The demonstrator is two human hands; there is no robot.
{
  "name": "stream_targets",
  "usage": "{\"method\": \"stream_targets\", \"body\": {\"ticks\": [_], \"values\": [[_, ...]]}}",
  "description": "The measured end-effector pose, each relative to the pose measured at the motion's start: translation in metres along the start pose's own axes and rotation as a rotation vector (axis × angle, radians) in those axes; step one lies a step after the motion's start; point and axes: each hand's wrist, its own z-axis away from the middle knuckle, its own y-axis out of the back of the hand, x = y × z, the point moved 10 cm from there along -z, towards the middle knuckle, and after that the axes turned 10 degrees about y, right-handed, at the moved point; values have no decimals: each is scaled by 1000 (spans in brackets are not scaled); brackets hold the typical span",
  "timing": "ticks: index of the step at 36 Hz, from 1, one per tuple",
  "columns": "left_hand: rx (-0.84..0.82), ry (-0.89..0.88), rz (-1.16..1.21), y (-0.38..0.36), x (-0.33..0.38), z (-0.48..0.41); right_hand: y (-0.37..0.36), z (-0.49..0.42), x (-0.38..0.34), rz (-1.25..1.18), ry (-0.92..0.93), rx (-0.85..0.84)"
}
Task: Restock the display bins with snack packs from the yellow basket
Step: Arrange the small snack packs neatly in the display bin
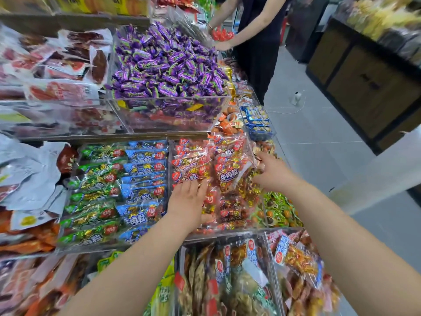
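Restocking looks well under way. The red bin is heaped with red packs, some lying flat and some standing on edge, so this bin seems nearly filled and the present step reads as tidying the load. The yellow basket is out of view, so how many packs remain to be shelved cannot be told.

The left fingers lie spread and nearly straight, pressed flat on the near end of the red packs and closed round nothing. The right fingers are bent against the right side of the upright red packs; whether they pinch a pack or only push it, I cannot tell.

Left of the left fingers, one clear bin holds a row of green packs beside a row of blue packs, both full. Beyond both sets of fingers, a raised bin is piled high with purple sweets. Just under the right fingers lie gold sweets, with green sweets nearer the wrist. Beyond the right fingers sits a small bin of blue biscuits. Below the wrists, tall bags stand in further bins. Well beyond, a second person handles red items.
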Motion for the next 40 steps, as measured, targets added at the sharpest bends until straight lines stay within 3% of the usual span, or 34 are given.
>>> {"method": "stream_targets", "body": {"ticks": [5,7,10,16,20,24,28,33,36,40], "values": [[16,24,128,2,-4,-1,-11,4,-26,310,-18,-82],[19,10,147,0,-5,-1,-27,2,-31,242,-32,-220],[34,-25,129,1,-5,-3,-47,7,-31,-131,-117,-412],[-68,-23,137,-7,-8,-12,-49,8,-46,5,185,-555],[-58,4,154,-9,-10,-13,-44,-7,-52,298,376,-338],[-69,5,234,-11,-12,-15,-24,-13,-54,284,464,-156],[-90,31,293,-14,-14,-17,10,-20,-55,380,438,109],[-107,35,256,-16,-13,-20,-7,-24,-61,580,411,117],[-102,26,260,-17,-14,-20,-11,-27,-54,382,384,87],[-74,16,281,-16,-16,-18,7,-27,-13,-11,113,198]]}}
